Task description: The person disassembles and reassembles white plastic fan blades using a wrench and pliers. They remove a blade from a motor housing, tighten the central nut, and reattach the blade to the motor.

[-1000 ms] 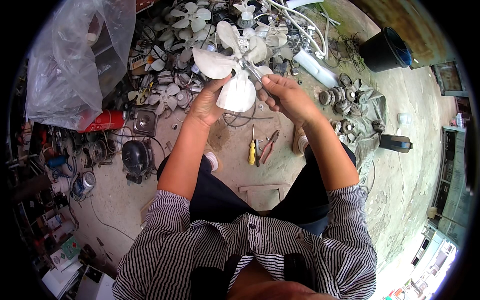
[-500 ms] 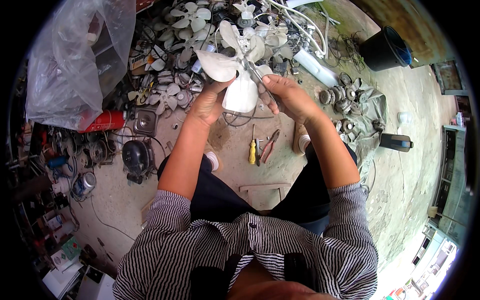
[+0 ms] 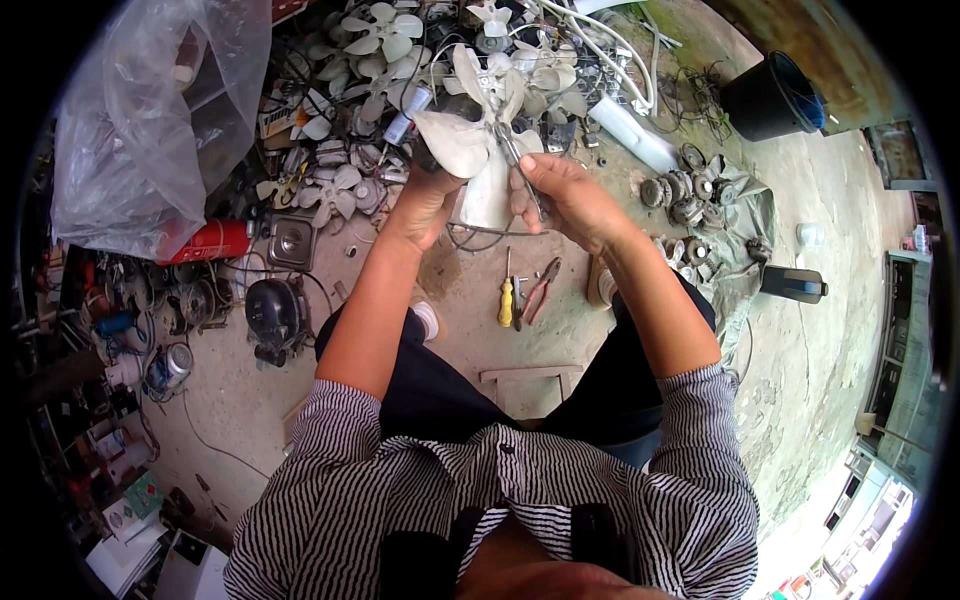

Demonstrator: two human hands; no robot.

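Observation:
A pale white fan blade [image 3: 450, 140] is raised in front of me, its front lobe tilted toward me. My left hand [image 3: 423, 205] grips it from below at the left, with the fingertips partly hidden behind it. My right hand [image 3: 565, 200] is closed on a slim silver metal tool [image 3: 515, 160] whose upper end meets the fan's hub. On the floor below my hands lie a yellow-handled screwdriver [image 3: 506, 300], a small dark-handled tool [image 3: 517, 312] and red-handled pliers [image 3: 540, 295].
Piled fan blades [image 3: 383, 35] and parts fill the top. A clear plastic bag [image 3: 150, 120], red cylinder [image 3: 215, 240] and black compressor [image 3: 275, 320] are left. Motor parts [image 3: 690, 210] on a tarp [image 3: 740, 230], a black bucket [image 3: 765, 100] and a dark case [image 3: 790, 283] are right.
The fan blade has shifted right and tilted, its left lobe now lower. Both hands moved slightly along with it, the tool turning more upright.

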